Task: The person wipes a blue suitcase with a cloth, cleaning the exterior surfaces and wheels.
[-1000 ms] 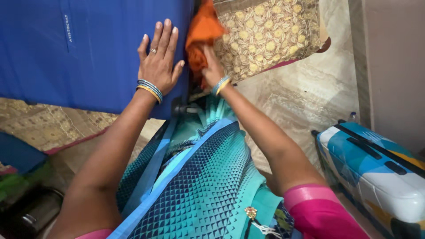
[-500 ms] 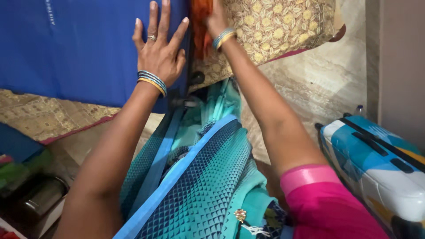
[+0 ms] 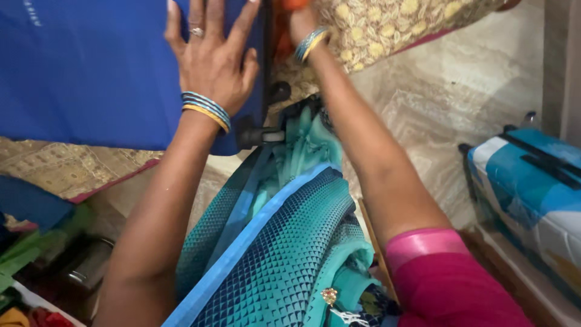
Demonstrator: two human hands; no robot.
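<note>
My left hand (image 3: 213, 57) lies flat with fingers spread on the side of a large blue suitcase (image 3: 97, 72), near its right edge. My right hand (image 3: 302, 27) reaches up at the top edge of the view, pressed into an orange cloth (image 3: 283, 30) beside a gold floral fabric (image 3: 387, 24); its fingers are cut off by the frame. Both wrists wear blue and gold bangles. A teal and blue patterned drape (image 3: 284, 242) hangs below my arms.
A black wheel (image 3: 251, 134) of the suitcase sticks out at its lower corner. A white and blue hard case (image 3: 532, 194) lies at the right on the beige stone floor (image 3: 448, 103). A gold patterned mat (image 3: 60, 166), coloured cloths and a metal pot (image 3: 85, 272) are at the left.
Both hands have moved further up in the view. My right hand has pushed the orange cloth higher, so most of it is now out of sight. My left hand stays flat on the suitcase.
</note>
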